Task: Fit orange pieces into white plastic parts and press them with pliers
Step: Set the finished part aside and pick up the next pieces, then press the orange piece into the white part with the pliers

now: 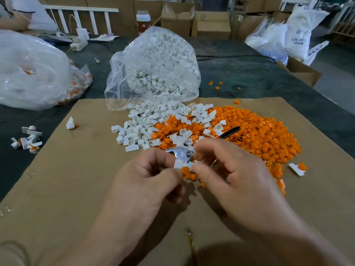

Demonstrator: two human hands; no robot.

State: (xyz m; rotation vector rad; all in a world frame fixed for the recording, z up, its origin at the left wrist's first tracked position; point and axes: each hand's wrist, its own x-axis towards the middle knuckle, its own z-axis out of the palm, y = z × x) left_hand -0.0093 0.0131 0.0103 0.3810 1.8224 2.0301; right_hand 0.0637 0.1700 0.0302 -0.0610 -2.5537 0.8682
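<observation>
Below pliers [181,153], white part [179,163] at left grip [151,177]

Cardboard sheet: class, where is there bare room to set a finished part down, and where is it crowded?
Bare: the left side of the cardboard sheet, between the lone white part and the left hand, and the near left corner. Crowded: centre and right, under the white parts and orange pile.

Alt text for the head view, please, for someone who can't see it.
Two hands meet over brown cardboard: the left hand pinches a white part, the right hand holds pliers beside it. Behind lie a pile of white parts, a pile of orange pieces and an open clear bag of white parts.
</observation>
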